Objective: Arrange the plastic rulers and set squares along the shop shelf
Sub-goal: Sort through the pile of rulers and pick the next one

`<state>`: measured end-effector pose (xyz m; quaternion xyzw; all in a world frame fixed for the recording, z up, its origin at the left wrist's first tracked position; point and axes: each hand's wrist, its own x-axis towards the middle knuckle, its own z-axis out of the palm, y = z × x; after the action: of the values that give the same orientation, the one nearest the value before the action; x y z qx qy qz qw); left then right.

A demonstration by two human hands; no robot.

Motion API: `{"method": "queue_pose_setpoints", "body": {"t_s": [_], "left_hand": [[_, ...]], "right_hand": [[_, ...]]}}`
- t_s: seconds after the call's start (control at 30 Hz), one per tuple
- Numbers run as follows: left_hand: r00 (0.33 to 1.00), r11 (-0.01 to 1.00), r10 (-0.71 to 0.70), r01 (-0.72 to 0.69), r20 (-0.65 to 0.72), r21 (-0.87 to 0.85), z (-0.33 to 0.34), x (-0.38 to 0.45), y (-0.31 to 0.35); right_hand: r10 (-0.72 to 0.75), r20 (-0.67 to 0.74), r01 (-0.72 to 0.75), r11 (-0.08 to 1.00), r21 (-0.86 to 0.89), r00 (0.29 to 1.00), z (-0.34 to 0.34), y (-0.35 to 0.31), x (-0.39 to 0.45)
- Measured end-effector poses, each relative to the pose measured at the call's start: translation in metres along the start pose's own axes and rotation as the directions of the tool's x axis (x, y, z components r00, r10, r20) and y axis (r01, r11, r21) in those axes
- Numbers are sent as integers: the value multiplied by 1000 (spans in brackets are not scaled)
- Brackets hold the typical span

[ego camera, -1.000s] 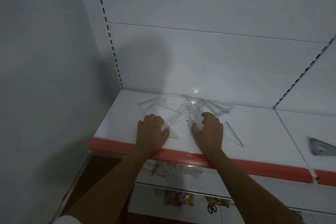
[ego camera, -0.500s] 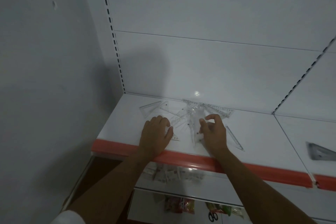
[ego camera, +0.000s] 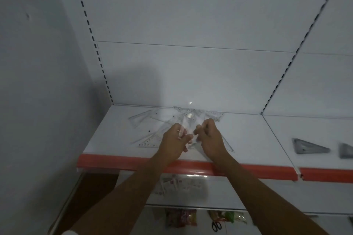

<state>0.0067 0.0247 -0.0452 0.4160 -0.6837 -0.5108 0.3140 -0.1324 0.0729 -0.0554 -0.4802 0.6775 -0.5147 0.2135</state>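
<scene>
Shelf: hands now closer together

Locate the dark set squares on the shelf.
Head view, far right: two dark set squares lie flat on the next shelf bay, right of the divider, away from both hands.

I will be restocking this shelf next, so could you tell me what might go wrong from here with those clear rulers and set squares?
Both the left hand and right hand pinch clear pieces out of an overlapping pile; lifting one may drag others along. The set square near the red shelf edge could slide off. Clear plastic on the white shelf is easily overlooked.
</scene>
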Motion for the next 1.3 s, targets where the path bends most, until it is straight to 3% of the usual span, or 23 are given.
{"method": "queue_pose_setpoints", "body": {"t_s": [0.13,0.2,0.33,0.5,0.57,0.67,0.73,0.87,1.13,1.3], "left_hand": [[1000,1000,-1,1,13,6,13,-1,11],[1000,1000,5,-5,31,6,21,0,16],[990,1000,-29,29,137,1,46,0,24],[981,997,-60,69,187,-38,93,-2,31],[986,998,-58,62,157,-16,111,-2,33],[982,996,-65,76,177,-56,136,-1,38],[969,998,-49,59,241,-34,152,-2,46],[934,999,29,-38,355,20,195,-4,74],[803,972,170,-231,571,35,302,-43,117],[686,929,227,-364,691,56,368,-93,141]], "right_hand": [[-72,-109,53,985,-162,991,-28,9,-9],[-193,-141,152,955,-256,971,-46,17,-11],[-441,5,350,705,-617,897,-84,35,-14],[-496,-42,315,612,-725,867,-135,39,-24],[-427,-102,226,649,-727,899,-156,41,-31],[-97,-274,-89,798,-596,957,-184,43,-48],[41,-353,-240,805,-542,935,-200,47,-62],[115,-447,-330,835,-440,887,-239,50,-95],[241,-669,-603,701,-381,703,-324,52,-193],[313,-770,-710,661,-243,555,-375,59,-255]]}}
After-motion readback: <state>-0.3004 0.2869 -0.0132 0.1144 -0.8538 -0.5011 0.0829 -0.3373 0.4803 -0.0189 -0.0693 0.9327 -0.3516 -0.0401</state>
